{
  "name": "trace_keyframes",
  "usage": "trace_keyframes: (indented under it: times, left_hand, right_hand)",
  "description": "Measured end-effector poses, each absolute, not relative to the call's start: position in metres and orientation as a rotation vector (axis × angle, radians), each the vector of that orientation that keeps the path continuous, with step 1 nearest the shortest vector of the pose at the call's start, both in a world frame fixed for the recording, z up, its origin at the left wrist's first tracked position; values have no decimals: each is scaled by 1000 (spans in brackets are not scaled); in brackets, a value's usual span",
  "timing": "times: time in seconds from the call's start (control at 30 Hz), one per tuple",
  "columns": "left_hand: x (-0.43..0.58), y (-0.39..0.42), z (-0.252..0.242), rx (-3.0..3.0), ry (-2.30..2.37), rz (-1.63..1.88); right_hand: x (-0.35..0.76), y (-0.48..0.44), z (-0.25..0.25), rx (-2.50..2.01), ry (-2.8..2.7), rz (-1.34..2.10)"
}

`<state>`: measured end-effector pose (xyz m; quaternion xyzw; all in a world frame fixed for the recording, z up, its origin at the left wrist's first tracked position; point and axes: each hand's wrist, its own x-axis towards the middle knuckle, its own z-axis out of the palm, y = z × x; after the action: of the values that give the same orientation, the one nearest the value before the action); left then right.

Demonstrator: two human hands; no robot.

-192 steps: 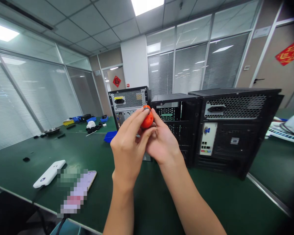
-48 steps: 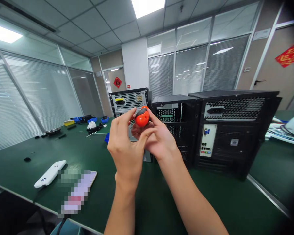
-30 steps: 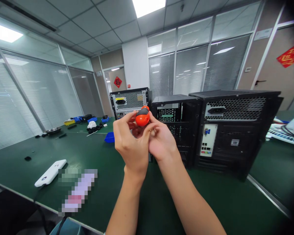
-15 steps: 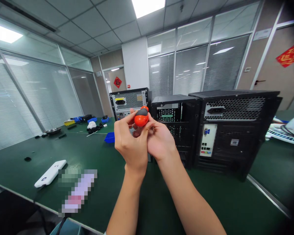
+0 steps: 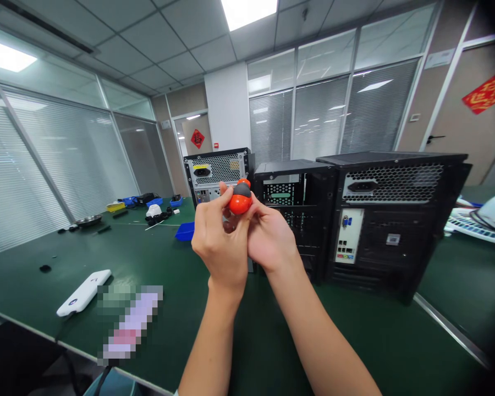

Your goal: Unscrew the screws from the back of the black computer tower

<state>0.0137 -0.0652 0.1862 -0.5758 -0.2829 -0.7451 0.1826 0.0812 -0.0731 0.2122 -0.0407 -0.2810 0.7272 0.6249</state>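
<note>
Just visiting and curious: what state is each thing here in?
orange tool: held above the table by both hands.
left hand: fingers closed on it.
right hand: fingers closed on it.
middle computer case: upright, side open.
nearest computer case: upright, rear toward camera.
white power bank: lying flat.

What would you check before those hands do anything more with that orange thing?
1. Grip of the left hand on the orange knob: ok.
2. Grip of the right hand on it too: ok.
3. The orange knob is held up off the green table: ok.
4. Whether a shaft or bit sticks out under the knob: cannot tell, the fingers hide it.
5. The nearest computer case stands upright, apart from both hands: ok.
6. The white power bank lies well away from both hands: ok.
</note>
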Motion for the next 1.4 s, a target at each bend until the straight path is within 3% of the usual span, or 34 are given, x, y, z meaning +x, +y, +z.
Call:
trace_keyframes:
  times: [1.4]
  left_hand:
    - [-7,-68,193,-1925,-701,-1885]
  right_hand:
    - [86,-73,207,-251,-604,1668]
